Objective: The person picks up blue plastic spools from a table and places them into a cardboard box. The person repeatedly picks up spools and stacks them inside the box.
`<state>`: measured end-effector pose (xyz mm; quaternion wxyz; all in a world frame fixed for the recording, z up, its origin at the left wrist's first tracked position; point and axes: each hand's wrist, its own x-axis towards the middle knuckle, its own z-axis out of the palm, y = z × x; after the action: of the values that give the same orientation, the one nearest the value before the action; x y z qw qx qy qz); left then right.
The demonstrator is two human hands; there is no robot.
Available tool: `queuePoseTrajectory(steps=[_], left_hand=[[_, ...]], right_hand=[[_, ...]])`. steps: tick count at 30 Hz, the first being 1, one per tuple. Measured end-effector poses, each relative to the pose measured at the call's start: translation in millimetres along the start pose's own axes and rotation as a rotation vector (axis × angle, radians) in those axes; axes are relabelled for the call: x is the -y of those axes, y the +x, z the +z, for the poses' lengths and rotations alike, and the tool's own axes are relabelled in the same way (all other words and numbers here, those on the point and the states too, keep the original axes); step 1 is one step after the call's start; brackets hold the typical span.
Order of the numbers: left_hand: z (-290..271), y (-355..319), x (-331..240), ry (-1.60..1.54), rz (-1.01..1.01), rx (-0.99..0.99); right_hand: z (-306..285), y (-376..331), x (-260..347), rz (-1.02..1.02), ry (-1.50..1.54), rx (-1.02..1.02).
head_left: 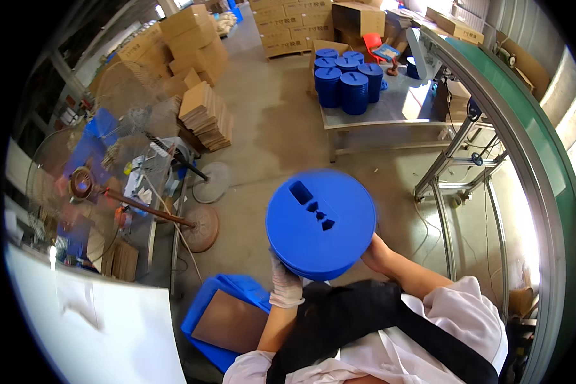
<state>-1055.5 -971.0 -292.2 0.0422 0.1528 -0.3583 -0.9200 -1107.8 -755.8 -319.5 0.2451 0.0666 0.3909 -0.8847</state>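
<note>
- a person looks down at a round blue reel (320,223) held up in front of the chest, above a grey concrete floor (269,121).
- the reel's flat face tilts up toward the camera, showing a rectangular slot and smaller cut-outs near its middle; it looks slightly blurred.
- the left hand (285,285), in a white glove, sits under the reel's lower left edge, fingers curled up behind the rim.
- the right hand (376,254), bare, presses the lower right edge; its fingers are hidden behind the reel, so how far they wrap cannot be told.
- both hands are at the bottom rim, the reel rising up and away from them, neither hand clearly nearer.
- below the left forearm lies a blue tray (214,301) with a brown cardboard sheet (230,326) on it.
- well beyond, a metal table (390,109) carries stacks of similar blue reels (349,80), beside a green conveyor (525,109).
</note>
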Motion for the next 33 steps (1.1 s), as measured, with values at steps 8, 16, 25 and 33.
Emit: queuePoseTrajectory(steps=[8, 16, 25, 33], left_hand=[[17.3, 220.7, -87.8, 0.198, -0.068, 0.052], [31.5, 469.9, -108.6, 0.202, -0.171, 0.109], [56.3, 733.4, -160.8, 0.199, -0.13, 0.04], [30.1, 976.1, -168.9, 0.468, -0.043, 0.284]], right_hand=[[45.4, 203.2, 15.0, -0.116, 0.032, -0.108], [24.0, 418.6, 69.0, -0.053, 0.105, -0.088], [83.7, 685.4, 216.2, -0.06, -0.018, -0.032], [103.3, 890.1, 307.0, -0.108, -0.02, -0.034]])
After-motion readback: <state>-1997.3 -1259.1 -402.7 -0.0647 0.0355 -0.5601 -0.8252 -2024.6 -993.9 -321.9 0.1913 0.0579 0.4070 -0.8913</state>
